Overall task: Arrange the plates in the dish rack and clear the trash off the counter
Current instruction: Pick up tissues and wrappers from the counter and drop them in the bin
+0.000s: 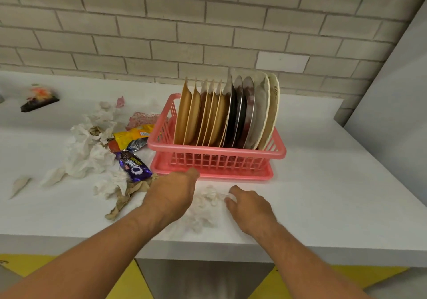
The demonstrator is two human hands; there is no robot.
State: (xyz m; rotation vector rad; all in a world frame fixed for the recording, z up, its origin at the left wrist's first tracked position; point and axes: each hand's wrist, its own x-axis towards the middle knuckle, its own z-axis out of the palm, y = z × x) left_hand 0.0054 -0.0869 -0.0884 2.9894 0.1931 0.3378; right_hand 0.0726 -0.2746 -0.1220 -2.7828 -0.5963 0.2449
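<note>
A pink dish rack (pixel 231 157) stands on a pink tray on the white counter (pixel 335 171), filled with several upright plates (pixel 208 113), tan on the left, dark and white on the right. A crumpled white tissue (pixel 208 199) lies in front of the rack, between my hands. My left hand (pixel 173 194) hovers at the tissue's left edge, just before the tray; its fingers bend down out of sight. My right hand (pixel 249 206) is on the tissue's right edge, thumb and fingertips curled onto the paper.
To the left of the rack lies a heap of trash: white tissues (pixel 90 153), a yellow wrapper (pixel 131 135), a purple wrapper (pixel 135 166) and brown paper (pixel 129 194). A dark packet (pixel 39 101) lies far left. A brick wall is behind and a grey wall at the right.
</note>
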